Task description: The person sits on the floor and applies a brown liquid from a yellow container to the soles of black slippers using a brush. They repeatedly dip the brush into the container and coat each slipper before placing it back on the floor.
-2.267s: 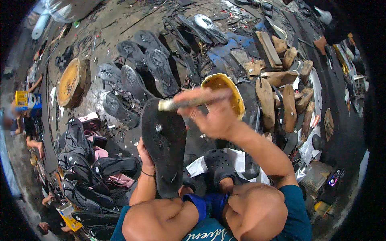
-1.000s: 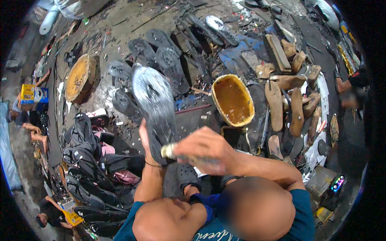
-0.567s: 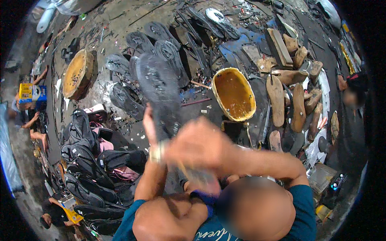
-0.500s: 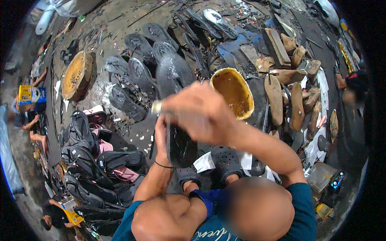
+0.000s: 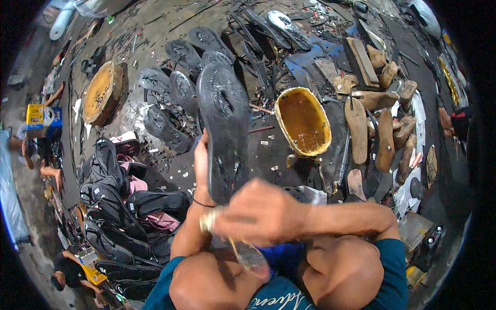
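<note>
My left hand (image 5: 202, 155) is closed along the left edge of a long black sandal sole (image 5: 223, 108), which points away from me. Its dark face is glossy with pale smears; most of my left fingers are hidden beneath it. Over the near end of the sole, my right hand (image 5: 268, 212) is closed and blurred by motion. It grips a brush with a short pale end (image 5: 207, 221) sticking out to the left; a dark, rounded blurred part (image 5: 250, 258) hangs below the hand. To the right stands a yellow-rimmed tub (image 5: 279, 111) of amber liquid.
More black soles (image 5: 183, 90) lie beyond and left of the held one. Strapped sandals (image 5: 111, 201) are piled at my left, near a round wooden block (image 5: 101, 95). Wooden shoe lasts (image 5: 356, 129) lie at the right. Other people (image 5: 72, 271) sit at the edges.
My right hand, with the brush, has moved from across the middle of the sole back toward me to its near end. Most of the sole's face is now uncovered.
</note>
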A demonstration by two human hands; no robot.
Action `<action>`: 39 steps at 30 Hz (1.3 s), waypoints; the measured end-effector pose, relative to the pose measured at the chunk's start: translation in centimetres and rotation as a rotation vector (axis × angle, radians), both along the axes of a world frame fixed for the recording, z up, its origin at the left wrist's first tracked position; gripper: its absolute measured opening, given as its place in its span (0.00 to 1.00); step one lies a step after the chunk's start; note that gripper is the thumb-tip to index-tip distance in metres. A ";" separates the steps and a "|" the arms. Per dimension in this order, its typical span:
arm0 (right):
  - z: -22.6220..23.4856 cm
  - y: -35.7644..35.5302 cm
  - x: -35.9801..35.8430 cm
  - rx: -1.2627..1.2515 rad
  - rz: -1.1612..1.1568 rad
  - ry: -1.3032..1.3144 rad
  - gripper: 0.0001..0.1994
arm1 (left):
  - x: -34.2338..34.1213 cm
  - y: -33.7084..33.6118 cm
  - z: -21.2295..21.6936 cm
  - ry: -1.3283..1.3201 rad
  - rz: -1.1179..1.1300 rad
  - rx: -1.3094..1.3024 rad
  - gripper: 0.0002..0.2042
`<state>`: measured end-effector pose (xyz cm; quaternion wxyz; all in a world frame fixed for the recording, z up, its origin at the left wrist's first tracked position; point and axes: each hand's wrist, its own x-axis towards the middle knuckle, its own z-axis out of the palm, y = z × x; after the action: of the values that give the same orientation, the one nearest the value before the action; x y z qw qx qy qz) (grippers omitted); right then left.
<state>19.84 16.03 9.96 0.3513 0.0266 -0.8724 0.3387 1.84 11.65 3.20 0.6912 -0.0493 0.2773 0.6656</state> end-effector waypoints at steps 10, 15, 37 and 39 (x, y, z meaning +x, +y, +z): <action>-3.2 1.6 0.1 -0.281 -0.198 0.011 0.19 | -1.1 -1.8 -2.1 -0.015 0.250 0.035 0.22; -5.2 -0.9 3.6 -0.524 -0.153 -0.188 0.14 | -4.9 3.3 -3.3 0.147 0.221 0.138 0.21; -11.2 8.7 10.8 -0.272 -0.932 -0.453 0.13 | 5.7 4.1 -11.4 0.998 0.157 0.030 0.21; -11.0 9.7 9.7 -0.142 -0.864 -0.794 0.12 | 5.3 -3.5 -10.2 0.984 0.272 -0.160 0.22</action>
<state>29.55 25.78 -1.07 0.1048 -0.4834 -0.8442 0.2065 7.12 8.14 -7.03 0.3804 0.1814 0.6106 0.6705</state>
